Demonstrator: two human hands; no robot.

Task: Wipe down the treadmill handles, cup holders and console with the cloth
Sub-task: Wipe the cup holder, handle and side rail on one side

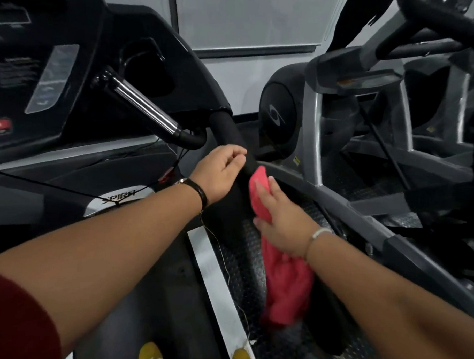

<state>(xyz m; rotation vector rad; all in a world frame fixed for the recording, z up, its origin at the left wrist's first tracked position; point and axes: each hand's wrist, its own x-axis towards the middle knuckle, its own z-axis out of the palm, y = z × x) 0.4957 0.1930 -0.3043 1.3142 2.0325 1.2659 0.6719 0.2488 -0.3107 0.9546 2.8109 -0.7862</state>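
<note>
**Side handle being wiped; console and cup holder further left**

At far left the console (32,73) is seen, dark and blurred, with a red stop button (0,125) low on it. Beside it a cup holder (148,66) is sunk into the housing, and a chrome pulse bar (141,106) slopes down from it. The black foam side handle (229,141) runs down toward the camera.

The left grip (220,176) is laid against the handle's left side with its fingers loosely curled. It cannot be told whether the foam is actually clasped.

The red cloth (286,285) is bunched against the handle's right side. It is pinned there by the right grip (282,221), with fingers spread over it and the thumb tucked beneath, and its loose end hangs below the wrist. A neighbouring machine (340,115) is seen at right.

The step in hand is judged to be the wiping of this handle. Whether the other parts have been cleaned cannot be read from the surfaces.

For the next move, the cloth would need to be wrapped further round the foam and drawn along its length under steady pressure. The trailing end should be gathered so it is not snagged.
</note>
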